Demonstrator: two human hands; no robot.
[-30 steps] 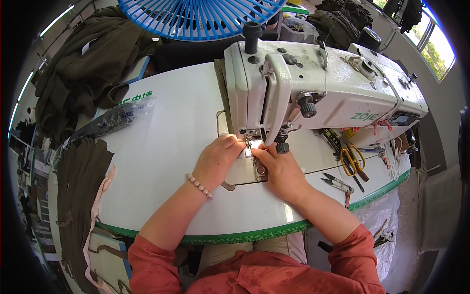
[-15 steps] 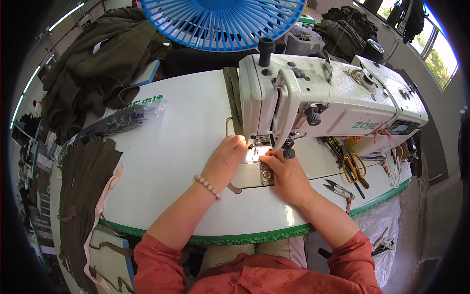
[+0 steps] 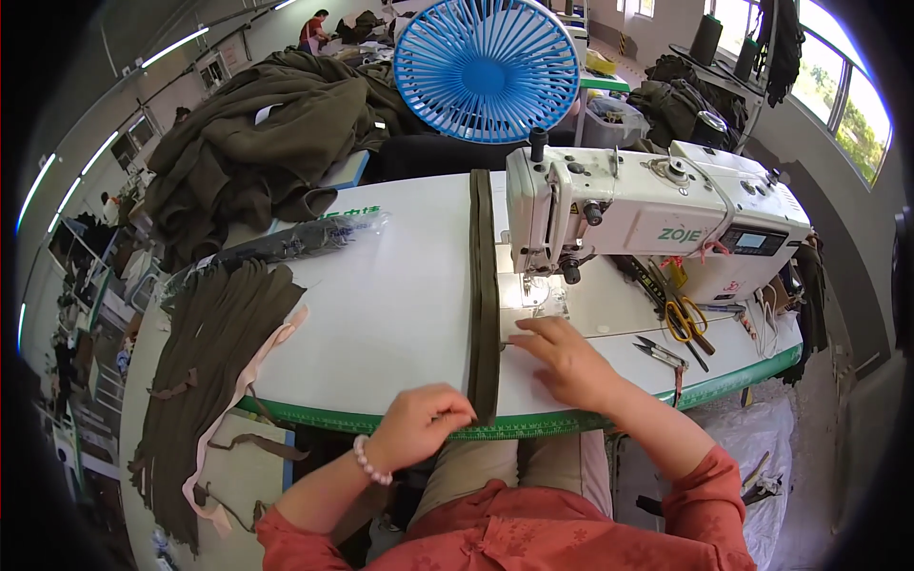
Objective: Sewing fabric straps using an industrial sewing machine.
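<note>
A long olive-brown fabric strip [image 3: 484,295] runs lengthwise over the white sewing table [image 3: 381,314], left of the sewing machine's needle area. At its near end, by the table's front edge, my left hand [image 3: 419,422] is closed with thumb and fingertips pinching the strip's corner. My right hand [image 3: 566,362] hovers over the table just right of the strip, in front of the needle plate. Its fingers are stretched apart and hold nothing. The white sewing machine [image 3: 647,205] stands beyond it, with the presser foot [image 3: 535,285] lit from above.
A bundle of dark strips [image 3: 214,352] with a pale pink band [image 3: 243,371] hangs over the table's left side. Behind it lie a plastic-wrapped roll [image 3: 295,238] and heaped dark cloth [image 3: 276,133]. Yellow-handled scissors [image 3: 684,319] and thread snips [image 3: 660,354] lie at right. A blue fan [image 3: 486,76] stands behind.
The strip has come away from the needle area toward me and now lies left of it. My left hand moved down to the front edge with its end; my right hand drew back and opened.
</note>
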